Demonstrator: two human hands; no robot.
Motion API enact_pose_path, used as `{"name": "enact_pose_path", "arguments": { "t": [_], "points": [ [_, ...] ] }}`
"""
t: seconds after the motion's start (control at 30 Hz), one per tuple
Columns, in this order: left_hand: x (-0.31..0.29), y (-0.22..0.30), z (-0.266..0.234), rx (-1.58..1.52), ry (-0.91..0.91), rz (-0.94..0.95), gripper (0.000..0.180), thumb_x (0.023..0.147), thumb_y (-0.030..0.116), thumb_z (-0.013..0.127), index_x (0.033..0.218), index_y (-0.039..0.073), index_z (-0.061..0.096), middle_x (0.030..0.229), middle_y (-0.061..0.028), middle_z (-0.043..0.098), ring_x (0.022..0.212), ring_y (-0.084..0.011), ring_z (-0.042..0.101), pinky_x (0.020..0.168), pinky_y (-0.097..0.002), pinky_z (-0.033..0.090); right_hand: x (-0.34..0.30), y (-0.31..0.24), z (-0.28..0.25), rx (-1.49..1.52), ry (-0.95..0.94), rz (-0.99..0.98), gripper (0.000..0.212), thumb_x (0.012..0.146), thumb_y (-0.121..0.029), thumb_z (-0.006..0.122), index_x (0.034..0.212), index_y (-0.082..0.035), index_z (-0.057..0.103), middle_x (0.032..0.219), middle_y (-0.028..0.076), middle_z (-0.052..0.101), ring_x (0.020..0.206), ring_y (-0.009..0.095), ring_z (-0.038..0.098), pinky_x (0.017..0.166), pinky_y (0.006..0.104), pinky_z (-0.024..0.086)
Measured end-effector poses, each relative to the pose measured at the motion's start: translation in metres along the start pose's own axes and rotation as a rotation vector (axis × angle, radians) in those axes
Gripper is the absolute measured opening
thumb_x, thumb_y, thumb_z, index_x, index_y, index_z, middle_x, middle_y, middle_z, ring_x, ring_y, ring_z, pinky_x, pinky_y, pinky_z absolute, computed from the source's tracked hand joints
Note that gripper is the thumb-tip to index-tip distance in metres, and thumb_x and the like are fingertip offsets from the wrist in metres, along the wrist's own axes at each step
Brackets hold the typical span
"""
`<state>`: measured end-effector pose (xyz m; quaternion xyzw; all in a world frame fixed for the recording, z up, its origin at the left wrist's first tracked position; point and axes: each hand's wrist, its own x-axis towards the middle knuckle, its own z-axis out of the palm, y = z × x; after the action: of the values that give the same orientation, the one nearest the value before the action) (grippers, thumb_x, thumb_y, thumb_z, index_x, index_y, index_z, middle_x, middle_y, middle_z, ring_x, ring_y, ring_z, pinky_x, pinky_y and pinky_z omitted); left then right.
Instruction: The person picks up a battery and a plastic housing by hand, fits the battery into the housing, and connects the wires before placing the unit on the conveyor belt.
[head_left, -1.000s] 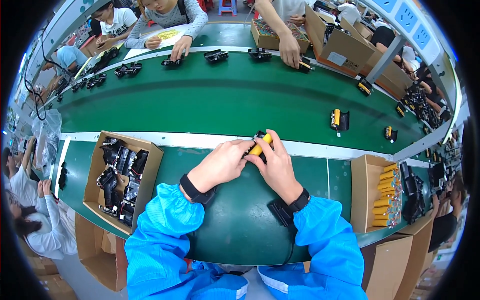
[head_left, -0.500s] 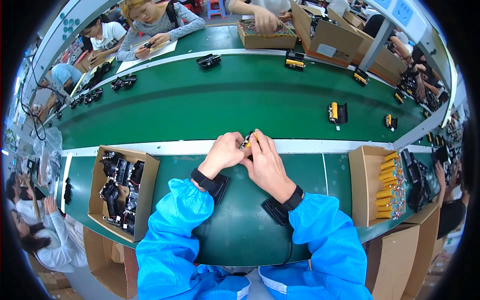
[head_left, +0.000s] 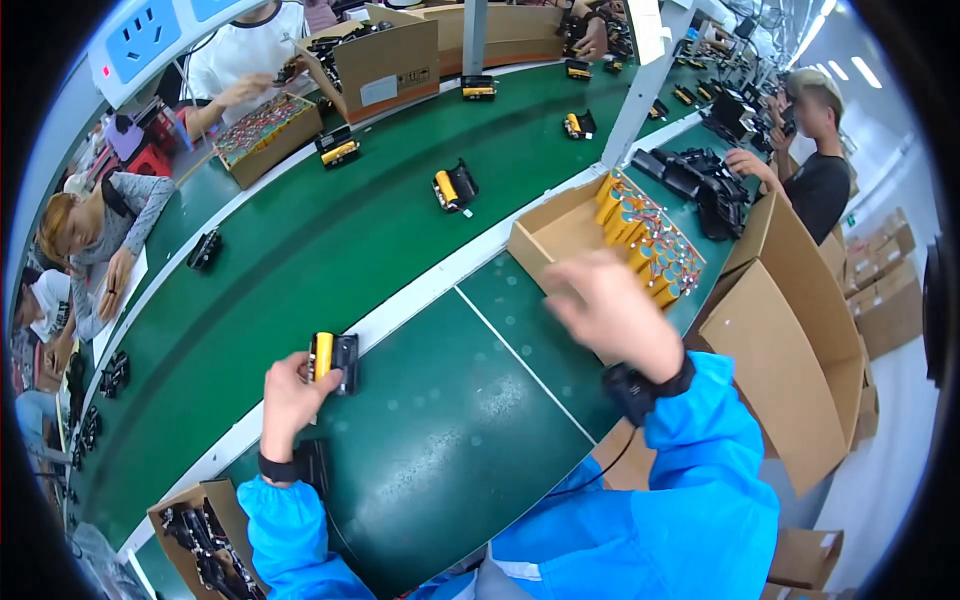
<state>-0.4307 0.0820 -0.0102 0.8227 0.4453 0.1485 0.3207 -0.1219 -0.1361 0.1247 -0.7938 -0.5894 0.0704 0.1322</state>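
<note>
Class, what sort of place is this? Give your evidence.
Probably an electronics assembly line: a long green worktop dotted with similar black housings, and a cardboard box of yellow cylinders.

Green table (head_left: 440, 480), with white line (head_left: 530, 370) from far edge to near. Far edge, right of line: box of yellow cells (head_left: 570, 230). Right end: heap of black parts (head_left: 700, 185). Toward left end: box of black parts (head_left: 231, 511). Beyond far edge: green belt (head_left: 320, 265), bearing cell-fitted casings (head_left: 455, 188) and, leftward, black casings (head_left: 205, 250).

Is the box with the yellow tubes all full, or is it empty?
Neither, it's partly full: yellow cylinders crowd the right side of the cardboard box, while bare cardboard shows on its left.
</note>
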Motion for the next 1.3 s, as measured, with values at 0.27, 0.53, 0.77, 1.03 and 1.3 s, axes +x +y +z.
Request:
{"name": "enact_pose_path", "arguments": {
  "t": [0.27,0.53,0.77,1.03,1.3],
  "points": [
    [0.111,-0.023,-0.023,-0.009,-0.108,-0.037,0.042,0.075,0.036,0.075,0.087,-0.003,0.065,0.063,-0.0090,0.061,0.052,-0.0177,0.058,0.049,-0.0351,0.045,-0.026,0.147,-0.015,-0.314,0.257,0.161,0.018,0.076,-0.007,0.071,0.093,-0.002,0.070,0.093,0.020,0.062,0.093,0.037,0.059,0.084,0.0442,0.047],
    [0.181,-0.059,-0.039,-0.102,-0.193,-0.216,0.058,0.073,0.043,0.076,0.111,0.001,0.066,0.099,-0.0177,0.069,0.092,-0.0305,0.065,0.082,-0.0390,0.052,-0.037,0.182,-0.026,0.136,0.473,0.191,0.006,0.088,-0.004,0.062,0.087,0.002,0.061,0.091,0.008,0.058,0.081,0.020,0.058,0.073,0.0345,0.047],
    [0.232,-0.144,-0.053,0.302,0.456,-0.379,0.069,0.079,0.046,0.072,0.136,0.015,0.049,0.124,-0.0184,0.053,0.114,-0.0393,0.052,0.096,-0.0456,0.045,-0.057,0.087,-0.047,0.842,1.316,0.058,0.014,0.095,-0.008,0.053,0.088,0.003,0.057,0.084,0.007,0.058,0.072,0.015,0.056,0.064,0.0268,0.045],
    [0.250,-0.176,-0.061,0.210,0.409,-0.477,0.061,0.082,0.039,0.071,0.136,0.018,0.051,0.124,-0.0181,0.053,0.113,-0.0374,0.054,0.094,-0.0459,0.045,-0.131,0.100,-0.013,1.221,0.641,0.050,0.016,0.102,-0.017,0.045,0.101,-0.002,0.051,0.055,-0.003,0.035,0.046,0.006,0.037,0.045,0.0230,0.034],
    [0.183,-0.106,-0.087,-0.121,0.050,-0.052,0.050,0.081,0.032,0.074,0.125,0.011,0.061,0.093,-0.0111,0.064,0.090,-0.0258,0.061,0.081,-0.0348,0.048,-0.060,0.033,0.033,1.341,0.019,0.242,0.013,0.095,-0.006,0.051,0.096,0.004,0.059,0.066,0.008,0.058,0.054,0.013,0.052,0.053,0.0273,0.043]
  ]
}}
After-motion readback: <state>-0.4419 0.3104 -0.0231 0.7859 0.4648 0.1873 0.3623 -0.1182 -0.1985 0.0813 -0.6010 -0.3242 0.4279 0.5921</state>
